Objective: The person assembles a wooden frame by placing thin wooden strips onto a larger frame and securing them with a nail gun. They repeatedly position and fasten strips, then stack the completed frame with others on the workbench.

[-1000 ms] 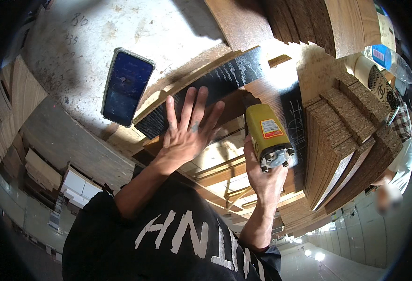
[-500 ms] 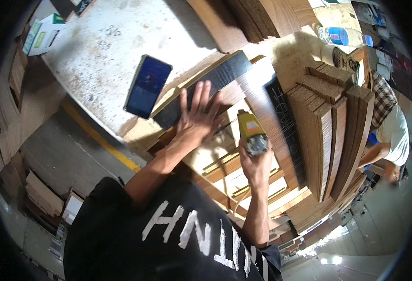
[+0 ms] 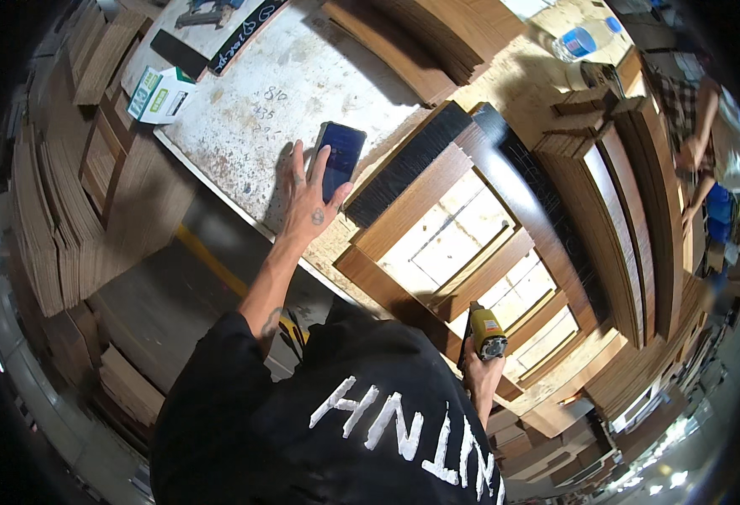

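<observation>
My left hand (image 3: 309, 202), fingers spread, is at the lower left edge of a dark smartphone (image 3: 345, 158) on the pale tabletop. One finger runs along the phone's side and the thumb is by its bottom end; a firm grip does not show. My right hand (image 3: 479, 369) is closed round a yellow and black nail gun (image 3: 489, 331) at the near side of a brown wooden frame (image 3: 420, 200). Crosspieces divide the frame. A black-faced strip (image 3: 408, 168) edges its far left end, and a long dark board (image 3: 530, 189) its right side.
Curved brown boards (image 3: 606, 227) stand stacked at the right, with more boards (image 3: 429, 42) at the back. A water bottle (image 3: 585, 40) lies at the far right. A white and green box (image 3: 161, 94) is on the table's left corner. Another person (image 3: 724, 135) works at the right.
My left hand has left the black strip and moved left to the phone. The nail gun has come back toward me in my right hand. The view has shifted too.
</observation>
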Motion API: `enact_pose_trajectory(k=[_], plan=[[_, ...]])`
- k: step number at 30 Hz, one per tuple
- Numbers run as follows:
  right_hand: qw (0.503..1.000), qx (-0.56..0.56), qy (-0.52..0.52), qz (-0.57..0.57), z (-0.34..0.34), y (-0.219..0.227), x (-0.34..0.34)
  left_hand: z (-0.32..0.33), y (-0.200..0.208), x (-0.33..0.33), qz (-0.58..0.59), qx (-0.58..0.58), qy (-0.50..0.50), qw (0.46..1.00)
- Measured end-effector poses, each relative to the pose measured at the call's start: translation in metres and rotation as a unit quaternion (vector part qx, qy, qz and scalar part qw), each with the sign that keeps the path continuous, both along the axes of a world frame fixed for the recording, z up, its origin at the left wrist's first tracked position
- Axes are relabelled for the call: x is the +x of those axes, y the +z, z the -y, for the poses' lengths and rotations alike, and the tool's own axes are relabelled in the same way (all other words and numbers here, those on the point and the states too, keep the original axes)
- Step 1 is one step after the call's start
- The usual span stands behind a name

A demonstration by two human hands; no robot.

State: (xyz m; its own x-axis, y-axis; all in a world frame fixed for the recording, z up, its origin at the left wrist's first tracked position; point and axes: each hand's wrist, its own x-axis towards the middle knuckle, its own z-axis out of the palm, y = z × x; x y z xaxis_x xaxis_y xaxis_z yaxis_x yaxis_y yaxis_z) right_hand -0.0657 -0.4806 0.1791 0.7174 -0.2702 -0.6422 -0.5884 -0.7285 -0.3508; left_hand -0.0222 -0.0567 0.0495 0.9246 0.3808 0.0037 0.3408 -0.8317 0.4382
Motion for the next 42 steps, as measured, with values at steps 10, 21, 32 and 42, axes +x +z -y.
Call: enact_pose_trajectory(k=[10, 21, 32, 42], plan=[[0.997, 0.058, -0.040, 0.028, 0.001, 0.002, -0.032, 0.001, 0.000, 0.014, -0.019, 0.010, -0.045, 0.999], [0.984, 0.077, -0.094, 0.128, 0.042, -0.002, -0.054, 0.009, 0.029, 0.001, 0.034, -0.074, 0.023, 0.996], [0.957, 0.058, -0.259, 0.112, 0.203, -0.014, -0.127, 0.058, -0.013, -0.055, 0.079, 0.116, 0.025, 0.990], [0.962, -0.051, -0.221, 0.152, 0.347, -0.012, -0.206, 0.031, -0.013, 0.013, -0.150, 0.152, 0.074, 0.974]])
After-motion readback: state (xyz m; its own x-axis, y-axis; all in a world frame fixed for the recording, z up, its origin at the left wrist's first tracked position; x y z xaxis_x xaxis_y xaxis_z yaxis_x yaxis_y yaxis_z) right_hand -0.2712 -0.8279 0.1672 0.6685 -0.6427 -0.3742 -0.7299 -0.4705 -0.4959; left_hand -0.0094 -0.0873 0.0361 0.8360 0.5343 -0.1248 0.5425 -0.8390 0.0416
